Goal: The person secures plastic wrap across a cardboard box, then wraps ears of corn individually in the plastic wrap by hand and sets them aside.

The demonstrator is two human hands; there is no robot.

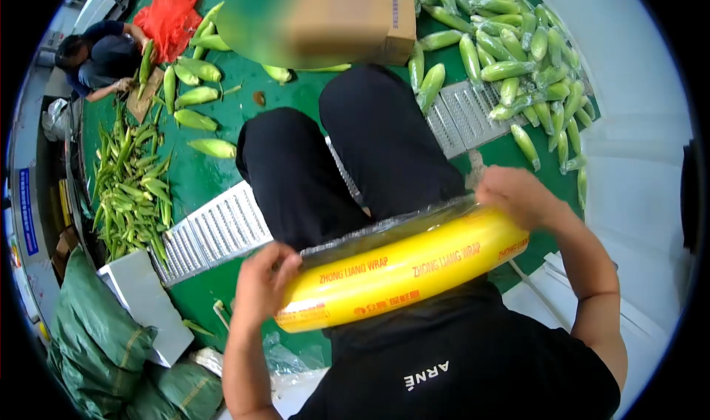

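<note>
1. Fingers (pixel 287 259) of the left hand (pixel 255 290) are bent and pinch the edge of the clear film (pixel 392 231)
2. The right hand (pixel 518 190) is a bit blurry, but its fingers are curled tight on the film too, and a bit of film pokes up past them
3. The yellow roll (pixel 403 272) with red words lies across the lap, just in front of the black shirt (pixel 473 353), and the film is along its far side, between the two hands
4. Lots of wrapped corn (pixel 510 42) sits in a heap by the far right corner of the green floor (pixel 229 116)
5. The brown box (pixel 403 13) is at the far edge of the floor, just beside the heap
6. Bare corn (pixel 200 72) lies to the left of the box
7. Green husks (pixel 133 198) are piled by the floor's left edge
8. At the far left corner, another person (pixel 103 57) holds one corn, near a red bag (pixel 168 17)
</note>
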